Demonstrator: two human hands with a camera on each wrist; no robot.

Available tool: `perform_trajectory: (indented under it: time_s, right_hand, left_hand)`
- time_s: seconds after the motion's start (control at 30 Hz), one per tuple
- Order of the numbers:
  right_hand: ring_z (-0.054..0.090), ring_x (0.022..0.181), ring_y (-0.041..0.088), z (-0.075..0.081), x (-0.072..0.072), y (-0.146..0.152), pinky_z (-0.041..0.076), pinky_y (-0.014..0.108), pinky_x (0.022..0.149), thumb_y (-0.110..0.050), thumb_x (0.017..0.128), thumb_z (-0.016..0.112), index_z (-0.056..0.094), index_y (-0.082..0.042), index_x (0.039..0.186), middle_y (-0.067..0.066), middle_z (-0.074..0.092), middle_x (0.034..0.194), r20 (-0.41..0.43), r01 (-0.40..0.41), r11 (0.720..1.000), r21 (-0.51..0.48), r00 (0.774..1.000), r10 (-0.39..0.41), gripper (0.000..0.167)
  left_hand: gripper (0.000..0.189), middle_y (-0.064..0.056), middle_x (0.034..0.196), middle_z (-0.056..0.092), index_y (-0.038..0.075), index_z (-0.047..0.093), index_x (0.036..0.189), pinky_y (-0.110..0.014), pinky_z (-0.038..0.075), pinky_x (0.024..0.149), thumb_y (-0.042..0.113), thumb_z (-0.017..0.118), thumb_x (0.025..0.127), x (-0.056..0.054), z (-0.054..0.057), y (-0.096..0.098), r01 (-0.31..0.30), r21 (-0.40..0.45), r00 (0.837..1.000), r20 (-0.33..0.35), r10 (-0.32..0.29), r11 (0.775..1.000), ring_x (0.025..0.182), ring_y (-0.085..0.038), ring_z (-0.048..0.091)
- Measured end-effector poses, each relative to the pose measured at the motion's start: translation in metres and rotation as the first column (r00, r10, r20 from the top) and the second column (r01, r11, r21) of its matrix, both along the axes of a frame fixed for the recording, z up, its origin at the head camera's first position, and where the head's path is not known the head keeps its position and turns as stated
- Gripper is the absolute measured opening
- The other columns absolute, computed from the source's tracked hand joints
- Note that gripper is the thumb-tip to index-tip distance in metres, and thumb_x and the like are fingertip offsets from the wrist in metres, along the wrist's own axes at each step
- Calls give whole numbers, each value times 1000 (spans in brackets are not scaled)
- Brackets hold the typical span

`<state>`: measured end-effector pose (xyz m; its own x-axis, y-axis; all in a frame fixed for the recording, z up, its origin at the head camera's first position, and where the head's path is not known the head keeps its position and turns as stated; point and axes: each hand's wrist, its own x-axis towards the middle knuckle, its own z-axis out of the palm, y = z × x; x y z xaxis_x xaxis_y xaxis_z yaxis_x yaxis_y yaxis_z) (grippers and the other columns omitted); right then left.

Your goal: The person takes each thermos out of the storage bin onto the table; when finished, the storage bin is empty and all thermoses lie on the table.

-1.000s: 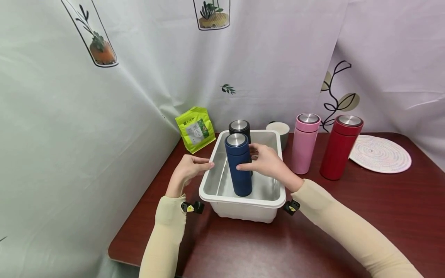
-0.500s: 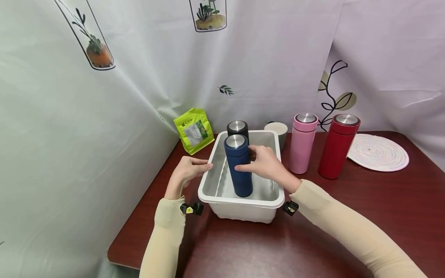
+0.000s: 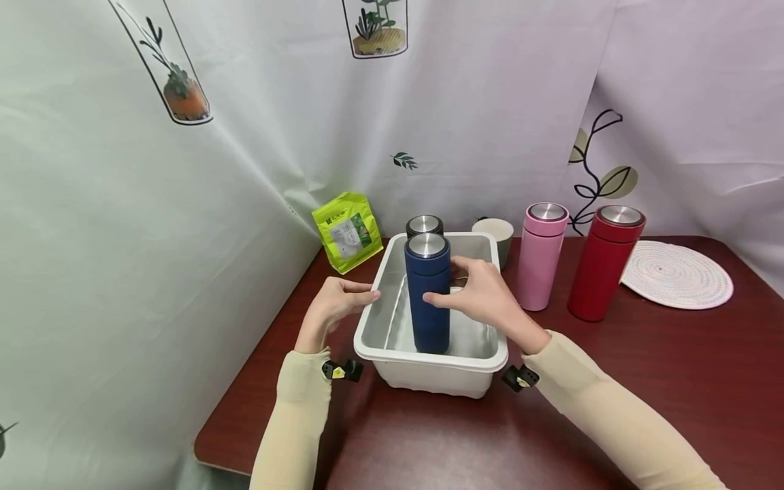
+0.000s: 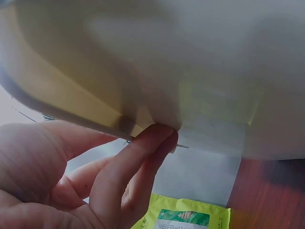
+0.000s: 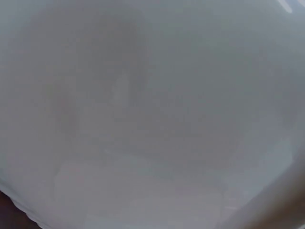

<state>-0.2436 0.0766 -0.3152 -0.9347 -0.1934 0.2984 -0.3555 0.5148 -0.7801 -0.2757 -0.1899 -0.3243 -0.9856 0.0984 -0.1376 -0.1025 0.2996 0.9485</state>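
In the head view, my right hand [image 3: 480,292] grips a navy blue thermos bottle [image 3: 430,306] with a steel-topped lid. The bottle stands nearly upright inside a white plastic basin [image 3: 441,373]; whether its base touches the basin floor I cannot tell. Behind it, a black thermos bottle [image 3: 422,223] is mostly hidden. My left hand [image 3: 339,301] pinches the basin's left rim between thumb and fingers, and the left wrist view shows those fingers [image 4: 138,167] against the rim from below. Only a blurred pale basin wall [image 5: 143,105] fills the right wrist view.
Pink [image 3: 540,262] and red [image 3: 603,269] thermos bottles stand right of the basin. A woven round mat [image 3: 680,275] lies farther right. Behind the basin sit a pale cup [image 3: 501,235] and, to the left, a green pouch [image 3: 347,233]. A printed curtain [image 3: 478,122] backs the table.
The blue thermos has straightened from a slight lean, its top shifting right and covering more of the black one. My right hand moved with it; the left hand keeps its hold. The head view shifted slightly.
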Motion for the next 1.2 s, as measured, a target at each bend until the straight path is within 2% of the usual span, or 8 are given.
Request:
perform_trajectory:
  time_s: [0.23,0.53,0.8,0.9,1.1,1.2]
  right_hand:
    - [71,91,19,9,5,10,59,43,85,-38,72,87,66,-11,117,5,73,101,-41,-6,999,-33,999,4,57]
    - [72,92,23,20,14,22,59,44,85,-33,77,84,64,-10,120,8,73,103,-84,20,999,-30,996,-23,52]
    - [72,94,27,30,24,35,59,45,86,-27,78,84,63,-8,123,10,73,107,-152,1,999,-45,988,-8,53]
    - [73,91,24,34,26,39,60,39,84,-23,78,84,63,-8,123,9,73,105,-196,-6,998,-55,981,-5,52]
    - [73,84,19,43,30,48,57,16,77,-18,78,84,63,-8,123,7,74,103,-258,-15,996,-87,966,-8,50]
    - [72,83,19,50,34,52,57,16,76,-15,78,83,64,-6,122,9,73,105,-255,-20,992,-121,967,-12,49]
  left_hand:
    - [39,-26,114,67,-10,66,117,-42,59,86,9,76,85,-1,0,-2,-7,-10,1000,4,7,1000,92,-25,72]
    - [40,-25,115,67,-10,65,119,-39,59,85,10,75,86,-2,-2,-5,10,-19,1000,-1,-10,1000,102,-34,68]
    - [39,-24,114,68,-10,65,118,-39,59,85,9,75,86,-2,-2,-3,15,-13,1000,1,-15,1000,103,-36,68]
    - [39,-24,114,68,-10,65,119,-39,59,84,9,75,86,-1,-2,-3,17,-10,1000,3,-17,1000,103,-36,68]
    - [39,-26,115,67,-10,65,119,-40,60,83,9,75,86,-2,-1,-2,15,-15,1000,7,-15,1000,101,-35,69]
    - [39,-26,116,67,-10,65,119,-40,60,83,9,75,86,-2,-1,-2,14,-18,1000,10,-14,1000,98,-33,70]
